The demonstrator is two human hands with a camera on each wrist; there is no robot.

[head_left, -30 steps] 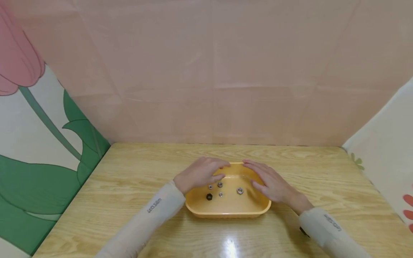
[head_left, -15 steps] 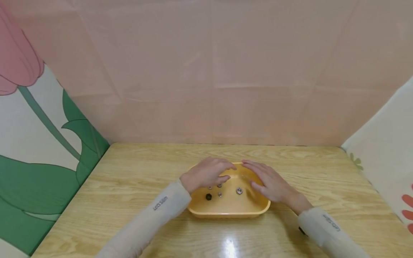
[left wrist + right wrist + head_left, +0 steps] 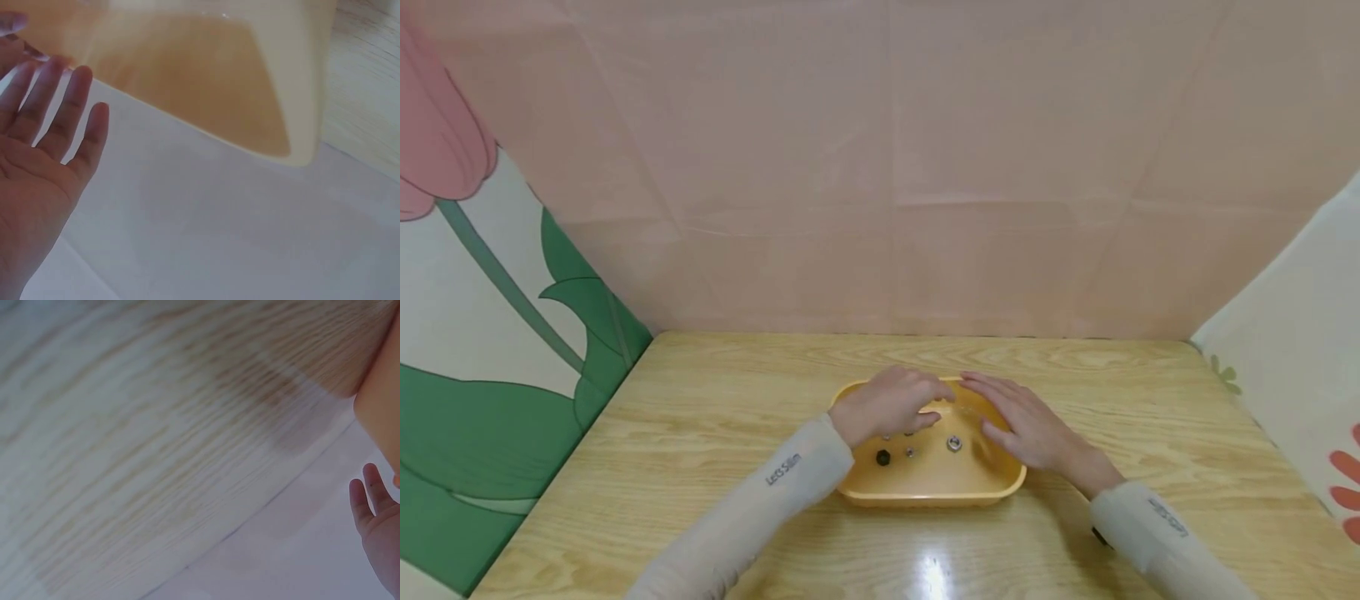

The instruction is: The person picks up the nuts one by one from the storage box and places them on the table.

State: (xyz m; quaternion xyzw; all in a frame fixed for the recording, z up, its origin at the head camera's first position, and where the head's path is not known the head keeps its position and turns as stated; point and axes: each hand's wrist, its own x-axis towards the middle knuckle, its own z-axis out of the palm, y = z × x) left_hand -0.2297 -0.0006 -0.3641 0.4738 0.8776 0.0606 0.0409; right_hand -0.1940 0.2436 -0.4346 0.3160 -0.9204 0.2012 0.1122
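A yellow plastic basin (image 3: 932,500) stands on the table with several nuts inside. A silver nut (image 3: 954,443) lies right of a smaller one (image 3: 910,452), and a black hex nut (image 3: 883,457) lies at the left. Two more small nuts are mostly covered by my left hand (image 3: 891,405), which hovers over the basin's left and middle part with thumb apart from fingers. In the left wrist view its fingers (image 3: 84,137) are spread and hold nothing. My right hand (image 3: 1030,423) is over the basin's right side, fingers extended toward the far rim, thumb apart.
The wood-grain table (image 3: 737,375) runs back to a pinkish cloth backdrop (image 3: 887,208). A tulip-printed panel (image 3: 557,317) borders the left side and a white floral panel (image 3: 1300,350) the right. A small black object (image 3: 1101,537) shows beside the right sleeve.
My left hand has moved to the right over the basin, toward the right hand, and now covers more of the two back nuts. The right hand stays nearly where it was.
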